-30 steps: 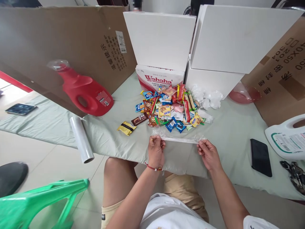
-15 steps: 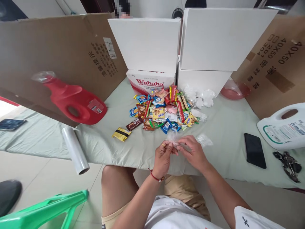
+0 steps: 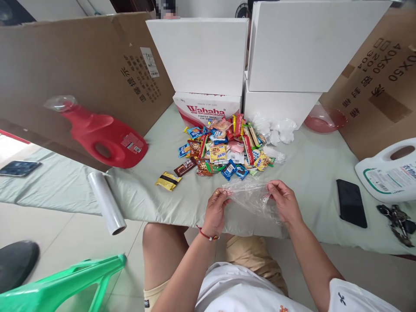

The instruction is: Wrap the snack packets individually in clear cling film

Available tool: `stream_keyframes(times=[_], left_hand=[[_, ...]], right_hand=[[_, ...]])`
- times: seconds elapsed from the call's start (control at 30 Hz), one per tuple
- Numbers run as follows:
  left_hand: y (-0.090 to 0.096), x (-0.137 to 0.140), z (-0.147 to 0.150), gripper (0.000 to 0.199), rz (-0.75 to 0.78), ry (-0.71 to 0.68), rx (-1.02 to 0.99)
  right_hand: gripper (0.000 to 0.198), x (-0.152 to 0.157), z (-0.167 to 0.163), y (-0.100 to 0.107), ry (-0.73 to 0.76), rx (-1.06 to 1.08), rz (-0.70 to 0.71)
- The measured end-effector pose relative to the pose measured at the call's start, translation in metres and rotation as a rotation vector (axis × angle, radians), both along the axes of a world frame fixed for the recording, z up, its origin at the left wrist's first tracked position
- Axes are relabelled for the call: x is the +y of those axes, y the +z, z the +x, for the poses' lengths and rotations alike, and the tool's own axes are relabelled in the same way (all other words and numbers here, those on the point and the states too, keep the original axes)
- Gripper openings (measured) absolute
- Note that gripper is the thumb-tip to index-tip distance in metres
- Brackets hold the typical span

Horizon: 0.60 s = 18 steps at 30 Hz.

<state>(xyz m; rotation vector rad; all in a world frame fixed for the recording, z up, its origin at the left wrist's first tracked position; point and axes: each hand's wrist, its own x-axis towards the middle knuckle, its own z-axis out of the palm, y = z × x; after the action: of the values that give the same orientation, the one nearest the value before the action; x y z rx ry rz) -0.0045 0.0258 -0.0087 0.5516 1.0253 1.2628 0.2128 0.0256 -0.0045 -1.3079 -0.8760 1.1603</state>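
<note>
A thin piece of clear plastic film point(image 3: 248, 198) is stretched loosely between my hands, over the front edge of the cloth. My left hand point(image 3: 216, 211) pinches its left end. At the other end, my right hand point(image 3: 286, 203) grips the upper edge between thumb and fingers. Whether the film is a bag or a cover I cannot tell. Just beyond it lies a heap of small wrapped snacks point(image 3: 224, 149) in many colours. A yellow-and-black packet point(image 3: 168, 180) lies to the left of the heap, and bunched clear plastic point(image 3: 279, 129) to its right.
Behind the heap stand a Wahaba carton point(image 3: 208, 108) and white boxes point(image 3: 286, 47). A red jug point(image 3: 107, 138) and a film roll point(image 3: 107, 206) are left. A red bowl point(image 3: 325, 120), white jug point(image 3: 388, 175), black phone point(image 3: 351, 203) and keys point(image 3: 396, 223) are right. A green stool point(image 3: 65, 281) is lower left.
My hands have moved apart, the right one going right. The plastic film, bunched between my fingers before, is now spread out between them. The view has shifted slightly.
</note>
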Motion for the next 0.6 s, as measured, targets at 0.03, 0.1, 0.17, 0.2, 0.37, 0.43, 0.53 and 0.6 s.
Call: stream_keyframes(times=[0.03,0.1,0.17,0.2,0.37,0.43,0.53,0.6], left_hand=[[0.0,0.001,0.001,0.036,-0.033,-0.006,-0.053],[0.0,0.004,0.007,0.04,-0.095,0.0,-0.122],[-0.002,0.007,0.012,0.039,-0.103,0.06,-0.046],[-0.004,0.008,0.013,0.038,-0.088,0.105,0.026],[-0.015,0.015,0.004,0.029,0.014,0.124,0.305],[-0.016,0.014,-0.004,0.029,0.058,0.21,0.46],[-0.009,0.004,-0.009,0.031,0.164,0.392,0.653],[0.0,-0.005,-0.005,0.026,0.237,0.309,0.697]], right_hand=[[0.039,-0.001,-0.001,-0.001,0.005,-0.028,-0.005],[0.04,-0.002,-0.008,-0.005,0.022,-0.059,-0.026],[0.04,-0.004,-0.016,-0.01,0.041,-0.078,-0.047],[0.04,-0.004,-0.02,-0.011,0.047,-0.09,-0.049],[0.038,-0.001,-0.021,-0.011,0.038,-0.143,-0.001],[0.036,-0.001,-0.018,-0.008,0.048,-0.116,0.021],[0.035,-0.003,-0.016,-0.004,0.044,-0.001,0.031],[0.035,-0.005,-0.018,-0.002,0.035,0.075,0.027]])
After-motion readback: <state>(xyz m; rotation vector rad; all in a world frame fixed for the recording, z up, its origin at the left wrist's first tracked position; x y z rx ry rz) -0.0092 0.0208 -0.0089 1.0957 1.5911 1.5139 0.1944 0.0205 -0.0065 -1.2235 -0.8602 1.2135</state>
